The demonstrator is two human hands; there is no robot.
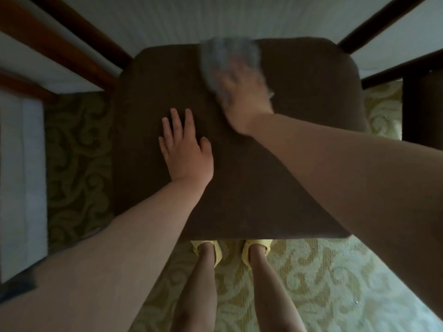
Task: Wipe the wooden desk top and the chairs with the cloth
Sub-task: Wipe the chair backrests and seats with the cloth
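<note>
R hand (242, 97) presses cloth (227, 61) top-center on seat (299, 104), grip blurred, can't tell; L hand (185, 149) flat, steadying. I'd overlap strokes.

- One brown upholstered chair seat (275, 188) is seen from above.
- One grey cloth (227, 61) is counted on the seat, blurred.
- Two bare hands are counted on the seat: the left hand (185, 149) and the right hand (244, 101).
- Two yellow shoes are seen below the seat's near edge: one (217, 251) and the other (248, 251).
- One patterned carpet (311, 283) is seen.
- Dark wooden bars (79, 27) are seen at both upper corners; their number cannot be told.
</note>
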